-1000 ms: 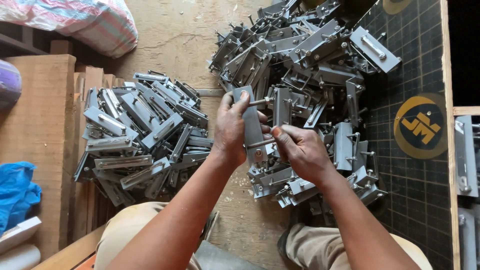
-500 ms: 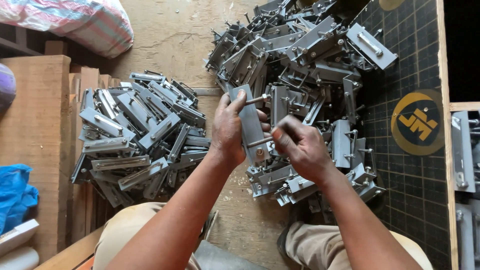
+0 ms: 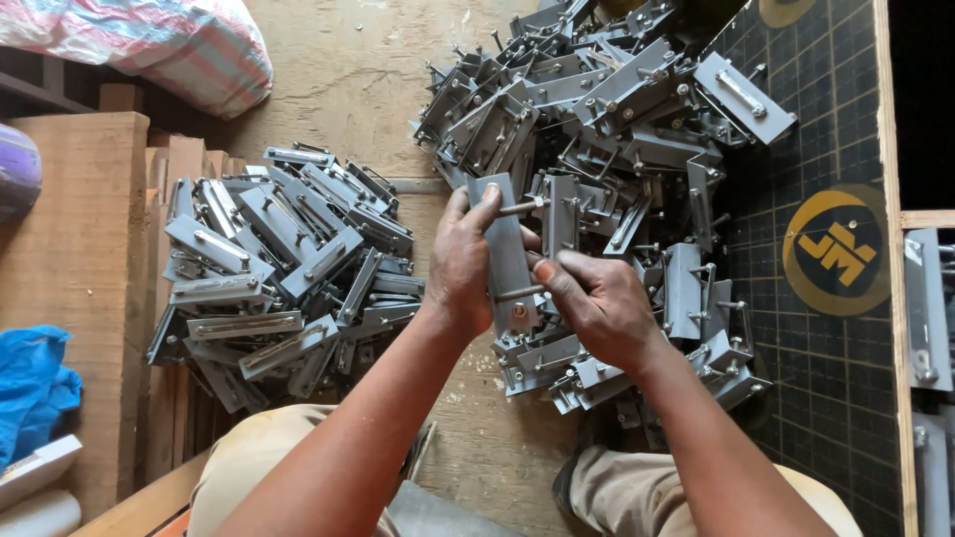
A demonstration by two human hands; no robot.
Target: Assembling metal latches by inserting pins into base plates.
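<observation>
Seen from above, looking down past two knees in tan trousers to a wooden floor [image 3: 328,60]. Left hand [image 3: 460,267] wrapped around the left edge of a grey metal bracket [image 3: 505,249], held upright at the middle of the floor, fingers curled over its top end. Right hand [image 3: 597,303] close against the bracket's right edge, thumb and forefinger pinched on a thin bolt [image 3: 519,293] sticking out sideways from its lower part; a second bolt [image 3: 519,207] jutting out near the top. Both hands closed, nearly touching, clamped on the same piece. Behind and right of the hands, a large loose heap of matching grey brackets [image 3: 617,129] with bolts, reaching toward the far edge of the floor and spilling onto a dark gridded mat [image 3: 846,398] along the right edge. Left of the hands, a second heap of grey brackets [image 3: 279,268], laid flatter, beside upright wooden boards [image 3: 85,249] at the left edge. Blue cloth [image 3: 30,388] at the near left corner. Striped sack [image 3: 149,45] at the far left corner.
</observation>
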